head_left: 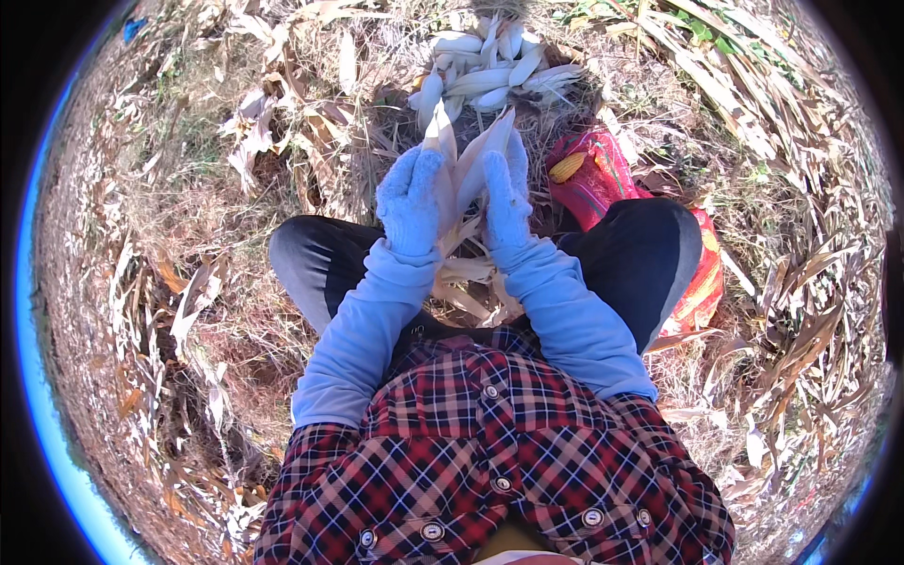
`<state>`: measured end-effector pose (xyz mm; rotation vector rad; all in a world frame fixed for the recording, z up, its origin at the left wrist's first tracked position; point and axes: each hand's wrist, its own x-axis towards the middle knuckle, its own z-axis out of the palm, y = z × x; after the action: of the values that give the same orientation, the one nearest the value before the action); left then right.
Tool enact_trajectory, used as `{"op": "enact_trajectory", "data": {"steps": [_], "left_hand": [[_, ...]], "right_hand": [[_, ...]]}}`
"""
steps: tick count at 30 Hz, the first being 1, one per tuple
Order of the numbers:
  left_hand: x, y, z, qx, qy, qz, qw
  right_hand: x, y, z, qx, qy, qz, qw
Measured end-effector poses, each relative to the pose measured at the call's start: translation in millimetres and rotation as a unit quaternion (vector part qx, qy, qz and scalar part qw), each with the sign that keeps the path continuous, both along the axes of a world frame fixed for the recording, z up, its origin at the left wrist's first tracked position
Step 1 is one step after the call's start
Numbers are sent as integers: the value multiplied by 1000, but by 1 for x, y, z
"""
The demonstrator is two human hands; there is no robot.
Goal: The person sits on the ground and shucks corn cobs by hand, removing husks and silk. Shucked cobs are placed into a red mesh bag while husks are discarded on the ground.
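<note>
My left hand (411,200), in a pale knitted glove, is closed on one side of a corn ear's dry husk (446,141). Facing it, my right hand (508,200), gloved the same way, grips the other side of the husk (482,155). The pale leaves spread apart in a V between the two hands, tips pointing away from me. Any cob inside cannot be made out. Loose husk leaves (468,270) lie below my hands, between my legs.
Beyond my hands lies a pile of corn ears in pale husks (490,80). A red mesh sack (603,165) rests by my right knee (650,254), with a yellow cob (567,169) at its mouth. Dry stalks and leaves (800,301) litter the grass.
</note>
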<state>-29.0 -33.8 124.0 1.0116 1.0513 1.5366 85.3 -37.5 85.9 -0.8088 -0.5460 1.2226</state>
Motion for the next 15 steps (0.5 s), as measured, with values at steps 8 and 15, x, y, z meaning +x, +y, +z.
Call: {"op": "enact_trajectory", "data": {"steps": [8,15], "left_hand": [[-29,11,-5,3,-45,9,999],[-59,31,-23,-103,-266,31,958]], "right_hand": [[6,4,-8,-70,121,68,988],[15,14,-9,-86,239,6,967]]}}
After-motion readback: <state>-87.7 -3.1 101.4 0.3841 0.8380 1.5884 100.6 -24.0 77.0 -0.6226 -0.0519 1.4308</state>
